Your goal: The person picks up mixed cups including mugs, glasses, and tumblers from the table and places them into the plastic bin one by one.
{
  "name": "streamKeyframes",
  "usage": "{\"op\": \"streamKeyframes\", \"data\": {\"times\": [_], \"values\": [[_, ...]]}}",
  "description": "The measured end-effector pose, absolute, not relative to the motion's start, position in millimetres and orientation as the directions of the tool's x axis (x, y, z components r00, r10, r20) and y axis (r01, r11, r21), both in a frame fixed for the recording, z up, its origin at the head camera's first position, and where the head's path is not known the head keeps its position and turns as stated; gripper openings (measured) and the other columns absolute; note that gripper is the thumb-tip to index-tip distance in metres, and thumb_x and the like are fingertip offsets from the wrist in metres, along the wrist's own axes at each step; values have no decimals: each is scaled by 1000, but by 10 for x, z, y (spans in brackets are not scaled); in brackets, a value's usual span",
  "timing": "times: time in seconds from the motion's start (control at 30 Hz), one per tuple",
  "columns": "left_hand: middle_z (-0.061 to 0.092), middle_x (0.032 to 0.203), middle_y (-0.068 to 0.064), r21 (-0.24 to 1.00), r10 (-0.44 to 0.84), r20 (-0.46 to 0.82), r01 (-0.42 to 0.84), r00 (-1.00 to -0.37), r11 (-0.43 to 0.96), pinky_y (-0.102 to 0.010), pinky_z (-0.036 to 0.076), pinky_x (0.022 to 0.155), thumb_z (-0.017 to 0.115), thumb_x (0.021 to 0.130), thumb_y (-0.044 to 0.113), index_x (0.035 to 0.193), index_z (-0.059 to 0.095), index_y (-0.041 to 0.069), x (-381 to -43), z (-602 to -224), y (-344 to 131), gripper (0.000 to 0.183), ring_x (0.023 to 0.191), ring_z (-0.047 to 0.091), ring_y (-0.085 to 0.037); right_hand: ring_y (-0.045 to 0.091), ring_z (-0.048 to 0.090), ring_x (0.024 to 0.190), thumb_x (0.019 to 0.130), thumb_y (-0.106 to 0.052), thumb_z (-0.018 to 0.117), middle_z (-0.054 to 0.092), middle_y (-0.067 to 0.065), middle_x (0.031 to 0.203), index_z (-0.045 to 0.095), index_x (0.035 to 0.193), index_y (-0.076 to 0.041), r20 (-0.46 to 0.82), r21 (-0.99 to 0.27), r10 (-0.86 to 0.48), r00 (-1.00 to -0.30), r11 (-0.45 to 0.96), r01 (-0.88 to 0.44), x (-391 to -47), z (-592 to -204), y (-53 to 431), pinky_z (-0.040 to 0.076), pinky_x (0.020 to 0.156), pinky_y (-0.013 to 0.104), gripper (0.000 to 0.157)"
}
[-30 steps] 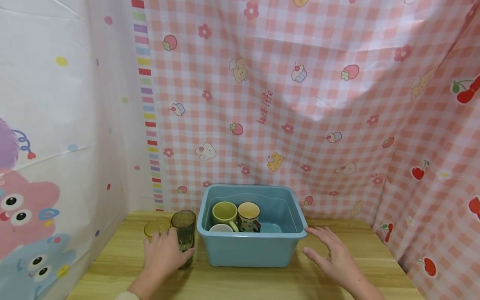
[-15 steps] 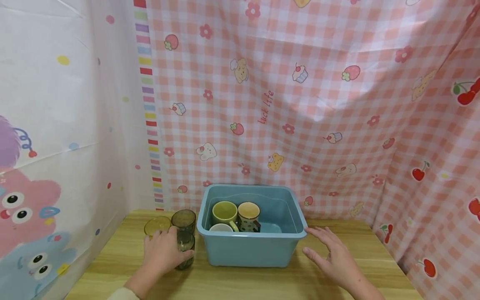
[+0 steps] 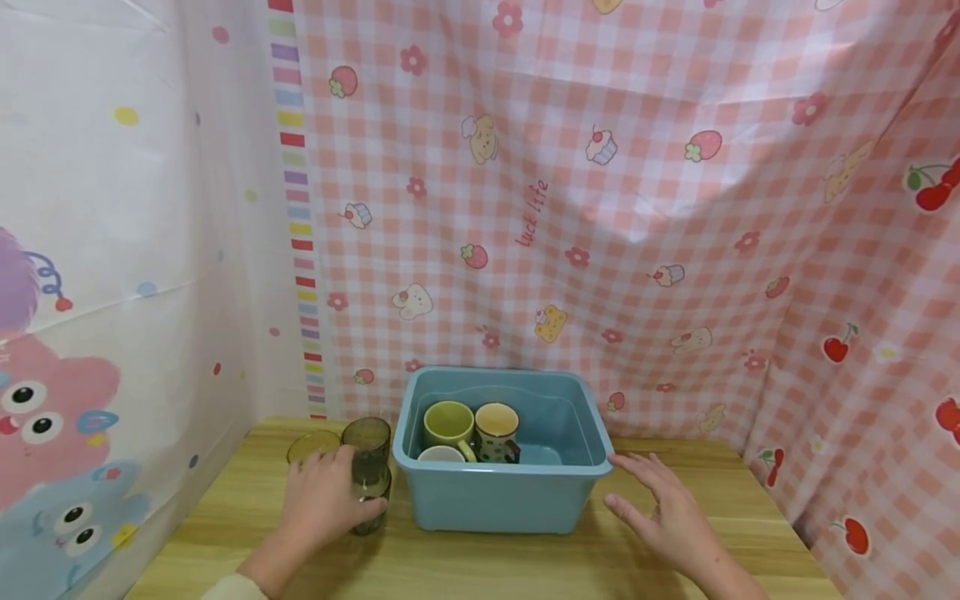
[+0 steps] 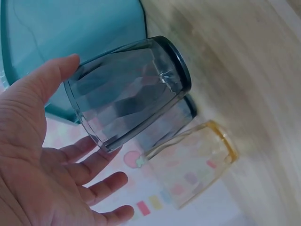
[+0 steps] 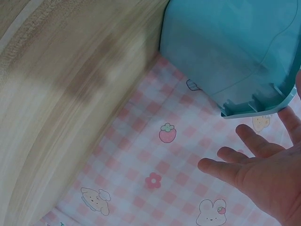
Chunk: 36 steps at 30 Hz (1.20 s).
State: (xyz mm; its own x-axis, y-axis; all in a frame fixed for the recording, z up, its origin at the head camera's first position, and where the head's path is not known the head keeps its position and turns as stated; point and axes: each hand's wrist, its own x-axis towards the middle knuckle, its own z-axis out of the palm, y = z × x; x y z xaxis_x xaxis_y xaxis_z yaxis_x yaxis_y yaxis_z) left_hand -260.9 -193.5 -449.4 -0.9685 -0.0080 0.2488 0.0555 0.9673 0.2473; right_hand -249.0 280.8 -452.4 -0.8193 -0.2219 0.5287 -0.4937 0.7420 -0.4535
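The left hand (image 3: 324, 498) wraps around a smoky grey faceted glass tumbler (image 3: 368, 500) standing on the wooden counter (image 3: 487, 567), just left of the blue plastic tub (image 3: 502, 496); in the left wrist view the thumb (image 4: 44, 82) presses one side and the fingers (image 4: 89, 165) curve loosely under the other. A second grey tumbler (image 3: 367, 446) stands just behind it, an amber glass tumbler (image 3: 311, 446) to its far left. Right hand (image 3: 667, 517) hovers near the tub's right side, fingers spread and straight, holding nothing. Inside the tub: a green mug (image 3: 448, 425), a patterned mug with cream interior (image 3: 497, 432), a white mug (image 3: 441, 455). Pink checked cloth (image 3: 600, 208) hangs behind.
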Motion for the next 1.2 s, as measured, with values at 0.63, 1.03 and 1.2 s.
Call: {"op": "streamKeyframes", "data": {"times": [0.63,1.03,1.2], "values": [[70,135,-27,316,-31,378,97,-925,944,-77,35,108,89,78,58,140,63,2,-2478,-3990,-2188,88,125,59,-55,59,50,143,95,-32,84,70,15,143,68,143,-18,520,-448,-212,-827,757,-476,-2488,-4518,2803,40,110,80,52],[70,139,-22,407,-91,407,91,-909,909,-74,39,101,86,82,62,144,61,3,-2443,-3700,-2281,89,125,61,-50,60,49,142,95,-32,83,69,16,143,68,144,-19,518,-452,-211,-829,755,-475,-2473,-4517,2799,41,109,80,53],[70,140,-21,418,-94,430,106,-898,902,-75,37,104,87,82,59,145,61,6,-2445,-3632,-2257,87,128,59,-50,61,49,142,95,-32,83,69,16,143,67,144,-18,518,-454,-209,-829,755,-474,-2469,-4521,2798,42,108,80,53]]}}
